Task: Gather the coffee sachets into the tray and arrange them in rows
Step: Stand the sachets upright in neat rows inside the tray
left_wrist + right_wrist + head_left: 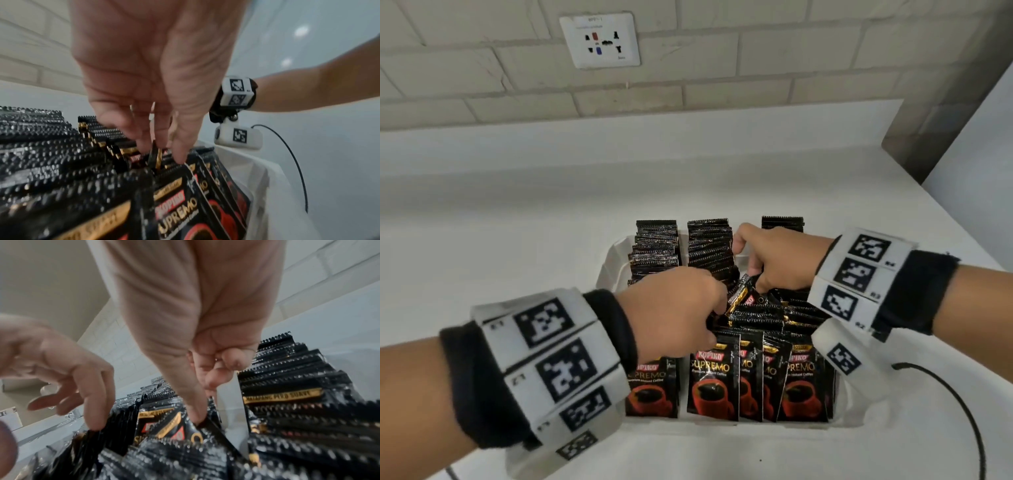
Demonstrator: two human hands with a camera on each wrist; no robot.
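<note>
Head view shows a translucent white plastic tray (pixel 616 260) standing on a plain white table (pixel 517 212), packed with glossy black foil coffee sachets (pixel 710 383) with a red cup printed on the front. They stand upright on edge in rows running away from the person: a left row, a middle row and a right row, their serrated top edges rising above the tray rim. Narrow strips of bare tray show between the rows at the far end.

One black-and-gold sachet (pixel 739 296) sits tilted and proud of the middle of the tray, between the two hands. The left hand (pixel 674 311) hangs over the near-left part of the tray, fingers curled downward; in the left wrist view its fingertips (pixel 180 155) reach into the sachet tops and close round the edge of one tilted sachet (pixel 155 155) — the grip looks like a pinch on it, though blur hides the exact contact. The right hand (pixel 774 257) is over the far-right part, most fingers folded into the palm; in the right wrist view its thumb (pixel 195 408) presses down onto the tilted sachet's top edge, and I cannot tell whether a finger closes on the other side.

Open table lies wide on the left and beyond the tray up to the pale brick wall (pixel 722 85), which carries a white socket plate (pixel 601 41). On the right the table edge runs close by, and a thin black cable (pixel 962 411) curves just beside the tray's near-right corner.
</note>
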